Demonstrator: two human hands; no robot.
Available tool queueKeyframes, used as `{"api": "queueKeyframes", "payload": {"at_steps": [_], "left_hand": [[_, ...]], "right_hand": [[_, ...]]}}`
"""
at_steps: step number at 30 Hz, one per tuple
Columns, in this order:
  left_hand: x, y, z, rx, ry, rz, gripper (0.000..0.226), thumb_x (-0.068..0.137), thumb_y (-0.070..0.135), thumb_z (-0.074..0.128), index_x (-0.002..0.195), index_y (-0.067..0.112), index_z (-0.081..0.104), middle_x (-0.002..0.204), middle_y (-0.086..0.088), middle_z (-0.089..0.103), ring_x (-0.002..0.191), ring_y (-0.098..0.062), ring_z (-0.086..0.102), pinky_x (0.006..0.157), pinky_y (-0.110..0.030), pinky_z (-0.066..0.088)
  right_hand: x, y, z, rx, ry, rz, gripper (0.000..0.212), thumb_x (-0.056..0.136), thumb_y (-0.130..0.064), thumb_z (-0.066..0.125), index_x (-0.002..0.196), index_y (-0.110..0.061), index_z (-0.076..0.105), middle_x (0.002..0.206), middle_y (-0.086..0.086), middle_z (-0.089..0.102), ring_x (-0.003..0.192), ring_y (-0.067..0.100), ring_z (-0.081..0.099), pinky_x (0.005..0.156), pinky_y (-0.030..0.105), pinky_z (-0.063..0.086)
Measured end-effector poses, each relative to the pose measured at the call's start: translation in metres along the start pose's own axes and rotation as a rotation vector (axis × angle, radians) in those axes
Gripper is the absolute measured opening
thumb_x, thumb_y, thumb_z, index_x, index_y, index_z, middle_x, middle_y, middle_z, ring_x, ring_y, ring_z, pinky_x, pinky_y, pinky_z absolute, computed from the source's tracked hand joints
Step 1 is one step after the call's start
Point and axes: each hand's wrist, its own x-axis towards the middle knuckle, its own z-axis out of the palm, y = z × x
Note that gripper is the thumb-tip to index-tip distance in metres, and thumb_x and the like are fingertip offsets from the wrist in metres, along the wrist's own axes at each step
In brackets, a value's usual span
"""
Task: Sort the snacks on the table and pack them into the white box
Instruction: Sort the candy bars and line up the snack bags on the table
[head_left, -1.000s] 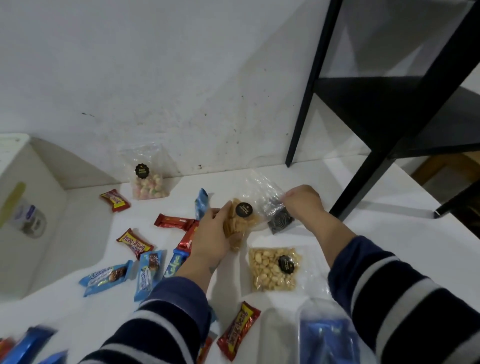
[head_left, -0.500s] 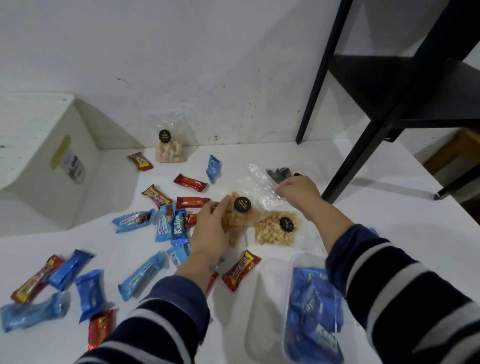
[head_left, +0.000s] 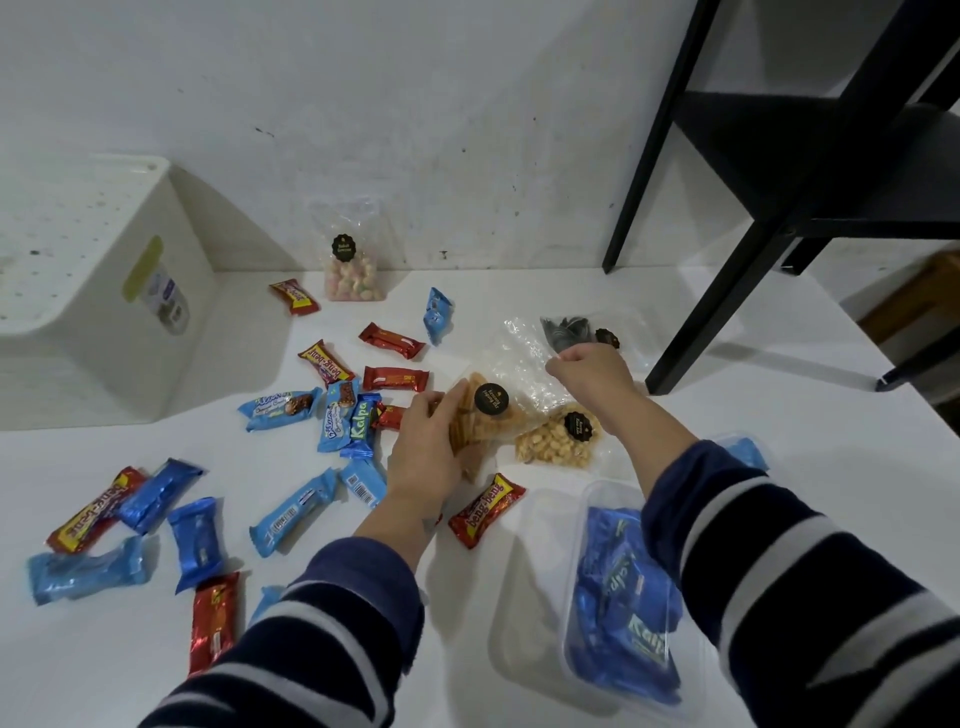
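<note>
Left hand (head_left: 423, 457) fingers curled round the cracker bag (head_left: 483, 415); right hand (head_left: 589, 371) pinching its clear top. Peanut bag (head_left: 558, 441) touching just right of it, dark bag (head_left: 571, 330) behind, candy bag (head_left: 353, 270) far behind by the wall. Tub (head_left: 613, 592) of blue packs near right. White box (head_left: 104, 312) well left, seemingly overturned. Mostly unpacked; bars scattered between.

Scattered wrappers (head_left: 291, 512) left, clear tub (head_left: 613, 587) near right, black frame leg (head_left: 727, 291) beyond; bare table (head_left: 831, 415) far right.
</note>
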Motion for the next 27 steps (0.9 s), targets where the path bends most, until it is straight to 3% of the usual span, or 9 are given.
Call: {"api": "queueKeyframes", "payload": {"at_steps": [2,5,9,14,17,23,27], "left_hand": [[0.001,0.001,0.0,0.005,-0.01,0.0,0.078,0.084,0.023,0.07,0.147,0.037,0.026,0.143,0.0,0.032,0.131,-0.021,0.035,0.101,-0.042,0.044],[0.002,-0.001,0.001,0.016,-0.027,-0.009,0.078,0.084,0.022,0.069,0.147,0.038,0.025,0.144,0.0,0.03,0.133,-0.021,0.033,0.102,-0.041,0.042],[0.004,-0.002,0.002,-0.012,-0.046,-0.043,0.073,0.087,0.022,0.065,0.146,0.04,0.025,0.144,0.003,0.03,0.133,-0.019,0.034,0.103,-0.041,0.041],[0.004,0.002,0.0,0.039,-0.074,-0.037,0.08,0.084,0.018,0.068,0.147,0.038,0.022,0.145,0.0,0.027,0.134,-0.021,0.032,0.104,-0.045,0.042],[0.003,0.003,-0.001,0.032,-0.073,-0.028,0.08,0.084,0.018,0.069,0.147,0.036,0.024,0.145,0.0,0.028,0.134,-0.022,0.032,0.104,-0.047,0.042],[0.004,0.003,-0.002,0.034,-0.078,-0.034,0.081,0.084,0.018,0.069,0.147,0.037,0.023,0.145,0.0,0.027,0.134,-0.021,0.033,0.105,-0.046,0.042],[0.003,0.003,-0.003,0.032,-0.079,-0.026,0.081,0.084,0.018,0.069,0.147,0.038,0.022,0.145,0.0,0.027,0.135,-0.021,0.033,0.105,-0.043,0.042]], "right_hand": [[0.001,-0.001,0.002,0.018,-0.002,-0.015,0.015,0.086,-0.017,0.058,0.08,-0.003,0.059,0.074,0.012,0.055,0.074,0.027,0.053,0.065,0.026,0.038],[0.006,-0.004,0.004,-0.007,0.025,-0.054,0.008,0.086,-0.018,0.059,0.08,-0.012,0.061,0.068,-0.002,0.051,0.063,0.014,0.047,0.056,0.023,0.036],[0.011,-0.007,0.004,0.01,0.052,-0.028,0.011,0.085,-0.013,0.058,0.088,-0.006,0.065,0.082,0.001,0.056,0.066,0.012,0.047,0.054,0.022,0.036],[0.016,-0.013,0.006,0.002,0.012,-0.046,0.004,0.083,-0.015,0.059,0.081,-0.013,0.059,0.075,0.001,0.053,0.075,0.019,0.048,0.063,0.026,0.04],[0.02,-0.014,0.007,-0.027,0.032,-0.049,0.012,0.084,-0.014,0.059,0.091,-0.009,0.066,0.075,-0.007,0.055,0.081,0.018,0.053,0.074,0.029,0.044],[0.025,-0.017,0.008,-0.072,0.028,-0.066,0.014,0.082,-0.016,0.059,0.092,-0.011,0.068,0.075,-0.011,0.056,0.082,0.015,0.055,0.079,0.032,0.048],[0.026,-0.019,0.009,-0.033,0.055,-0.067,0.016,0.081,-0.017,0.06,0.092,-0.01,0.069,0.082,-0.004,0.062,0.079,0.017,0.057,0.075,0.032,0.049]]}}
